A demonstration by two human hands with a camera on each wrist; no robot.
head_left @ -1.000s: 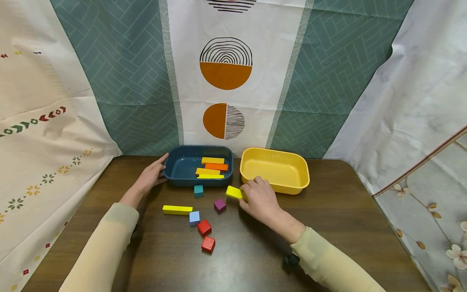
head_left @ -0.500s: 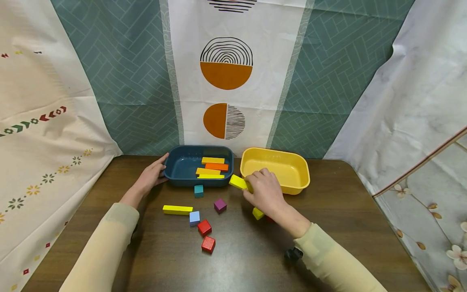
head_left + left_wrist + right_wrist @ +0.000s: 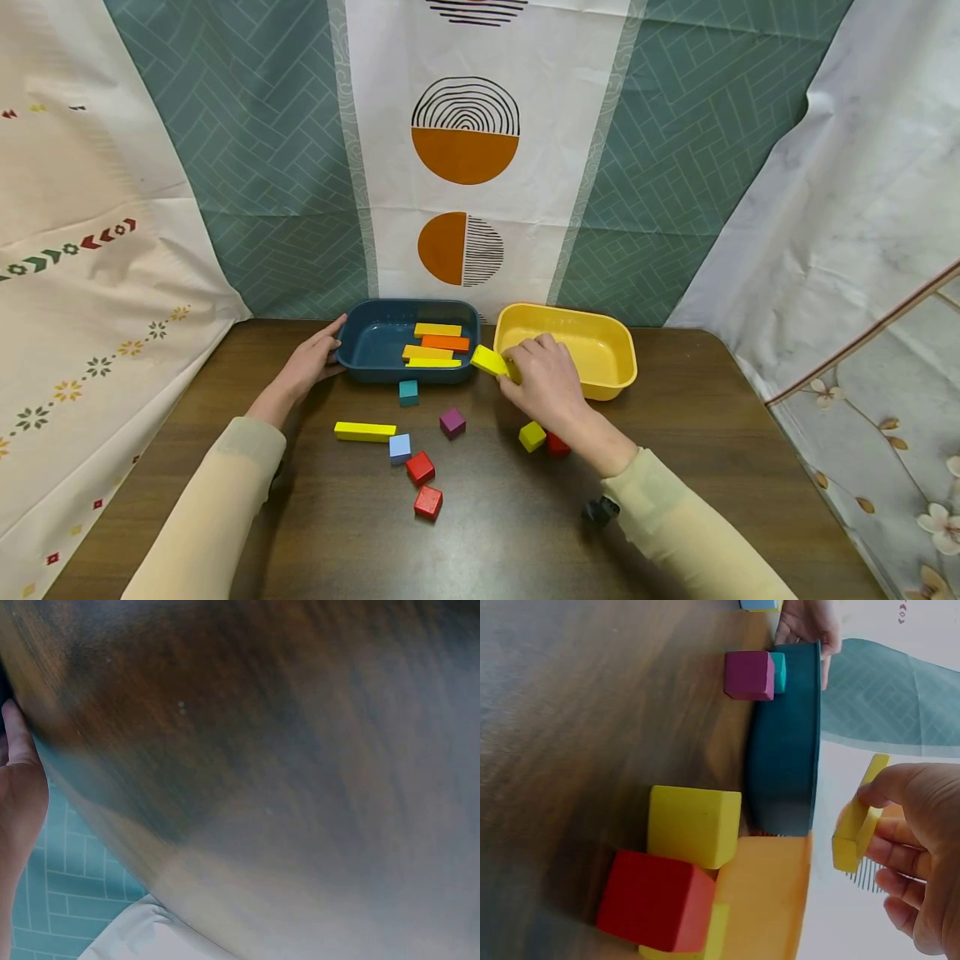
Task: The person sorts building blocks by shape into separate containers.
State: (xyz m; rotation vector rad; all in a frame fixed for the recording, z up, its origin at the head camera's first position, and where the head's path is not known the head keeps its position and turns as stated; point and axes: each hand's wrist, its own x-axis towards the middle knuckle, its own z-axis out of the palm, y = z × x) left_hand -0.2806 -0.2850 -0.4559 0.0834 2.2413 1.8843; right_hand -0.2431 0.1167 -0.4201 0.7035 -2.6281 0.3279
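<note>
My right hand (image 3: 547, 379) pinches a long yellow block (image 3: 490, 361) between thumb and fingers. It holds the block raised near the neighbouring ends of the dark blue tray (image 3: 375, 377) and the yellow tray (image 3: 607, 387). In the right wrist view the held block (image 3: 857, 825) is tilted, above the tray rims. My left hand (image 3: 305, 365) rests against the blue tray's left end, its fingers extended along the outside. Inside the blue tray lie several long blocks: yellow ones (image 3: 433, 362) and an orange one (image 3: 446, 342). My right hand hides part of the yellow tray.
Another long yellow block (image 3: 364, 432) lies on the brown table (image 3: 345, 542). Nearby are teal (image 3: 408, 392), purple (image 3: 452, 423), light blue (image 3: 400, 449) and two red cubes (image 3: 428, 503). A yellow cube (image 3: 532, 437) and a red cube (image 3: 557, 445) sit below my right wrist.
My right hand has risen and moved toward the back with the yellow block, uncovering a yellow cube and a red cube on the table. My left hand has stayed at the blue tray.
</note>
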